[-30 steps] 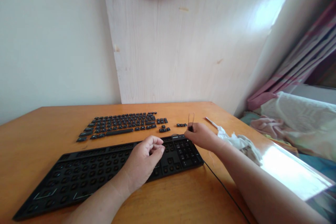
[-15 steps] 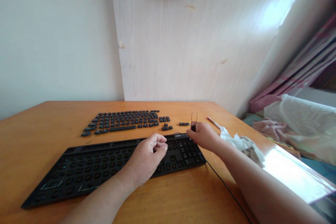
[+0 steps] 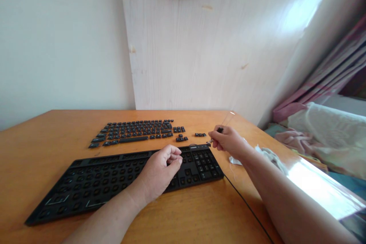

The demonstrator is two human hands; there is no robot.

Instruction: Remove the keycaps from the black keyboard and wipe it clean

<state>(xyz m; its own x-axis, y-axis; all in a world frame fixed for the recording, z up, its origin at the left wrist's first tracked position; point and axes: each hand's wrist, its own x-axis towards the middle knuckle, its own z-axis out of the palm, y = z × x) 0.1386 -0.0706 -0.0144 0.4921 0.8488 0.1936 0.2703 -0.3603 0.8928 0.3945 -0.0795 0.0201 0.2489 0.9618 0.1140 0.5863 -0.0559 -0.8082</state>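
Observation:
A black keyboard (image 3: 128, 173) lies across the table; many of its keys are gone, while the number pad (image 3: 204, 160) at its right end still has keycaps. My left hand (image 3: 162, 169) rests over its middle, fingers curled in towards the thumb, with nothing visible in them. Above the keyboard's top right corner, my right hand (image 3: 227, 139) grips a wire keycap puller (image 3: 220, 130) by its dark handle. One end of thin wire loops points up and away. At the lower end, by the fingertips, is a small dark keycap (image 3: 208, 144).
Removed keycaps (image 3: 134, 131) lie in rows behind the keyboard, with three small ones (image 3: 200, 135) further right. A white cloth (image 3: 270, 156) lies partly behind my right forearm. The black cable (image 3: 246, 202) runs towards me. A wall (image 3: 185, 65) stands behind the table (image 3: 183, 217).
My right hand has lifted and shifted slightly right, off the number pad corner, and the puller has tilted to the right. A small dark keycap now shows below the fingers. My left hand stays put.

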